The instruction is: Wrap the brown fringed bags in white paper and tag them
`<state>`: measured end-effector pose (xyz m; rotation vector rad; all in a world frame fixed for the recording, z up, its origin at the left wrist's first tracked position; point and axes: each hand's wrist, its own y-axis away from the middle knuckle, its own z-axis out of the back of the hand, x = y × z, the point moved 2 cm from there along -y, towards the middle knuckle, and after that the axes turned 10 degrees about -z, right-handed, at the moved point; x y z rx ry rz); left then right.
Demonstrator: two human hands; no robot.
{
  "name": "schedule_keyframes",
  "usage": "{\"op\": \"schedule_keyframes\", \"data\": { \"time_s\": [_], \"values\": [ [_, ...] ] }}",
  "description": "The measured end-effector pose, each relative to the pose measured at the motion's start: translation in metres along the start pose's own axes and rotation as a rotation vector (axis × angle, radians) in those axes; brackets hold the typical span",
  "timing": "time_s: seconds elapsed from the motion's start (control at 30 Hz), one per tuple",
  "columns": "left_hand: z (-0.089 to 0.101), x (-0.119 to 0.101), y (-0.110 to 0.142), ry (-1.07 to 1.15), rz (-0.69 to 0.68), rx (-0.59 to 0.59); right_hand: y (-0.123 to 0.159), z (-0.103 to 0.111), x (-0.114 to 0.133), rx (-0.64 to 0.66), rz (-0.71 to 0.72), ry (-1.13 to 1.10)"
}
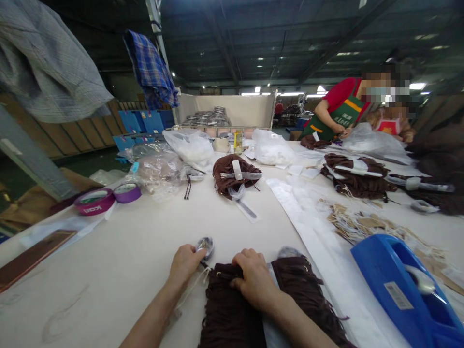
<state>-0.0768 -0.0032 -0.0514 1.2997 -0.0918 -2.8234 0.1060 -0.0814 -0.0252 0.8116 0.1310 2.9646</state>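
Observation:
A dark brown fringed garment (232,309) lies on the white table (126,261) right in front of me. My right hand (255,278) rests on its top edge with fingers curled, gripping the fabric. My left hand (184,263) is closed just left of the garment, pinching a small shiny clear-wrapped piece (206,245), and a thin white string (194,287) trails below it. A second brown fringed piece (308,295) lies to the right, touching the first.
A blue tape dispenser (406,290) sits at front right, beside paper tags (366,224). Two tape rolls (105,198) stand at left, a brown bundle (234,174) mid-table, plastic bags (192,147) behind. Two people (340,113) work at the far right. Shirts (150,67) hang overhead.

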Motion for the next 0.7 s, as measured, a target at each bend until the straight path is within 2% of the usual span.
{"op": "schedule_keyframes", "data": {
  "time_s": [0.17, 0.3, 0.4, 0.53, 0.63, 0.7],
  "values": [
    [-0.005, -0.006, 0.001, 0.176, -0.038, 0.009, 0.005, -0.009, -0.003, -0.008, 0.116, -0.004],
    [-0.015, -0.016, 0.009, 0.406, -0.042, 0.106, 0.008, -0.012, -0.004, -0.035, 0.211, 0.073],
    [-0.026, -0.028, 0.016, 0.531, -0.057, 0.123, 0.009, -0.015, -0.005, -0.121, 0.285, 0.096],
    [-0.033, -0.038, 0.025, 0.609, -0.153, 0.127, 0.008, -0.03, -0.008, -0.249, 0.376, 0.064],
    [-0.031, -0.031, 0.033, 0.578, -0.162, 0.118, 0.006, -0.033, -0.013, -0.209, 0.308, -0.023],
    [-0.033, -0.021, 0.034, 0.572, -0.109, 0.098, 0.004, -0.018, -0.024, -0.108, 0.208, -0.131]
  ]
}}
